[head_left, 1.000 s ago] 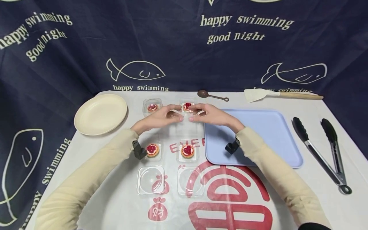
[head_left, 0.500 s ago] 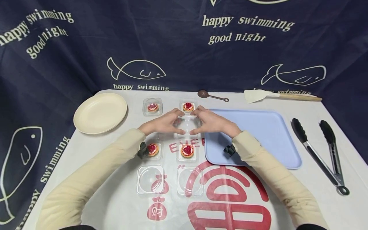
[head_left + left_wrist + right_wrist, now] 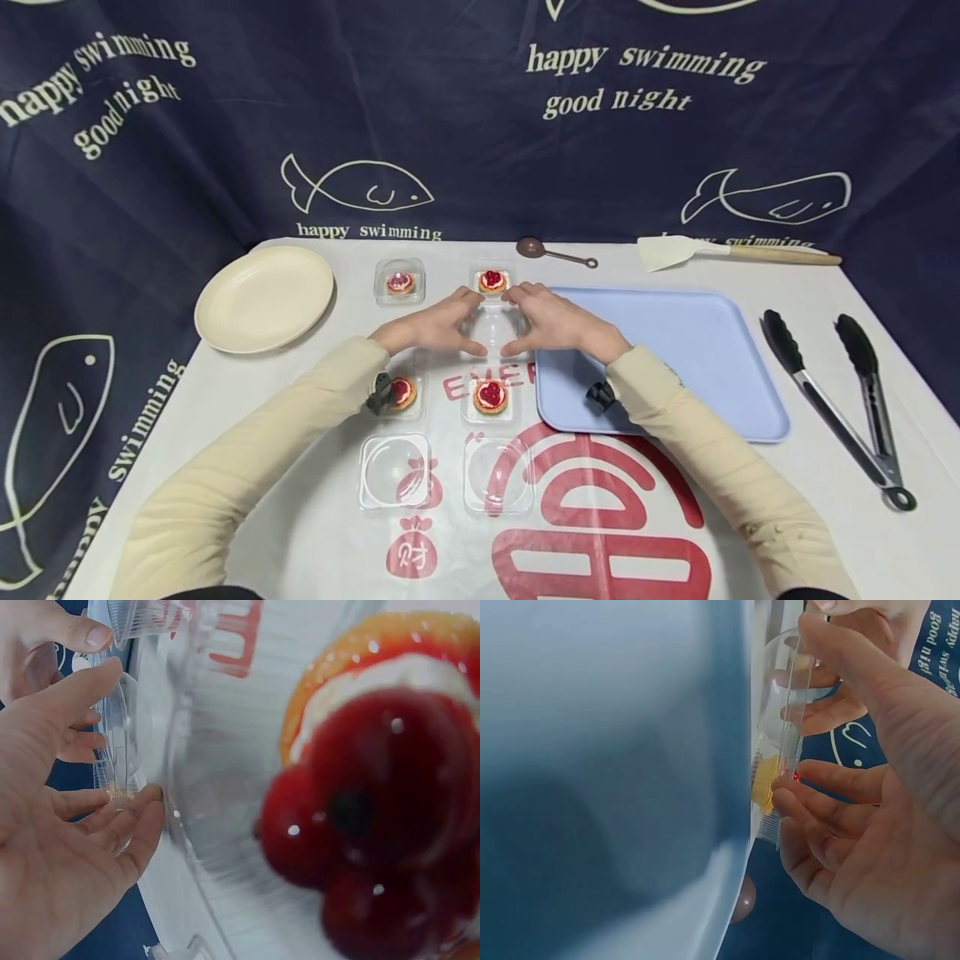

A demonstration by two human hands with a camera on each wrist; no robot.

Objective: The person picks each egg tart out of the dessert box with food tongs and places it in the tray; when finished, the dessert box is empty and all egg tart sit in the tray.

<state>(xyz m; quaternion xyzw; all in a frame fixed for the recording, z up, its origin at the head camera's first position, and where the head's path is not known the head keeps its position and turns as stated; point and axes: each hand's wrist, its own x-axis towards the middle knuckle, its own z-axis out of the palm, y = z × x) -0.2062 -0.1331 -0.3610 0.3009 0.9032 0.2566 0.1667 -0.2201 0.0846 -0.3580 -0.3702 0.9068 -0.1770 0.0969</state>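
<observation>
My left hand point(image 3: 442, 323) and right hand point(image 3: 557, 321) hold a clear plastic lid point(image 3: 492, 328) between them, gripping its opposite edges with thumbs and fingertips. Beyond them, a red-topped tart point(image 3: 492, 282) sits in a clear box at the back. Another tart point(image 3: 401, 283) is in a clear box to its left. Nearer me are a third tart point(image 3: 491, 397) and a fourth point(image 3: 403, 392), the latter partly hidden by my left wrist's camera. In the right wrist view, the lid point(image 3: 775, 694) stands edge-on beside my right hand point(image 3: 870, 840). Red berries point(image 3: 375, 817) fill the left wrist view's right side.
Two clear lids point(image 3: 395, 471) point(image 3: 498, 475) lie in front. A cream plate point(image 3: 264, 298) stands left, a blue tray point(image 3: 667, 358) right. Black-tipped tongs point(image 3: 840, 417) lie farther right. A brown spoon point(image 3: 531, 247) and a spatula point(image 3: 738, 249) lie along the back.
Both hands have drawn toward me with the lid, from beside the back right tart, which now shows fully. Over the last half second they have barely moved.
</observation>
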